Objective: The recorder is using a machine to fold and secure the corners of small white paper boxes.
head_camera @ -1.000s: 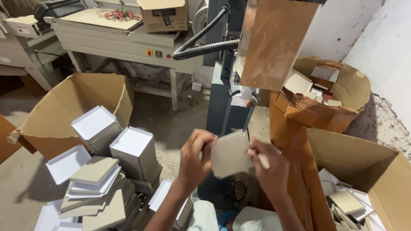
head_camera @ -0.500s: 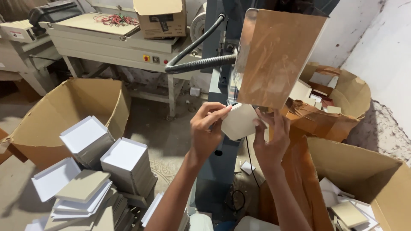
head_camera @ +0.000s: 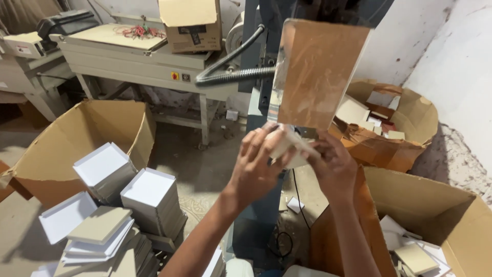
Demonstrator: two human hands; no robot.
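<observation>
Near the middle of the frame both hands meet on a pale card (head_camera: pixel 287 146), a small folded piece of board held up just below a clear guard (head_camera: pixel 320 74) that hangs from a blue machine (head_camera: pixel 256 102). The left hand (head_camera: pixel 256 166) has its fingers curled over the card's left side, thumb underneath, pinching it; the right hand (head_camera: pixel 333 161) closes on the card's right edge, its fingers (head_camera: pixel 320 146) bent around the board. The card is blurred, so its exact shape cannot be told, but it sits between the two hands, touching both, with its upper edge at or just behind the guard's lower rim. A ribbed grey hose (head_camera: pixel 233 77) runs from the machine column toward the upper left. At upper left stands a beige bench machine (head_camera: pixel 138 54) with a brown carton (head_camera: pixel 192 25) on top. At left centre an open carton (head_camera: pixel 66 138) lies on its side, and in front of it, in the lower left, are stacks of white trays (head_camera: pixel 148 197) and flat grey boards (head_camera: pixel 100 225). At right centre a round, crumpled cardboard bin (head_camera: pixel 405 149) holds loose board scraps, and in the lower right another open box (head_camera: pixel 435 210) holds more white and grey pieces. The floor (head_camera: pixel 205 169) under the arms is bare concrete with a few paper bits, and a black cable (head_camera: pixel 300 200) drops beside the machine's base.
</observation>
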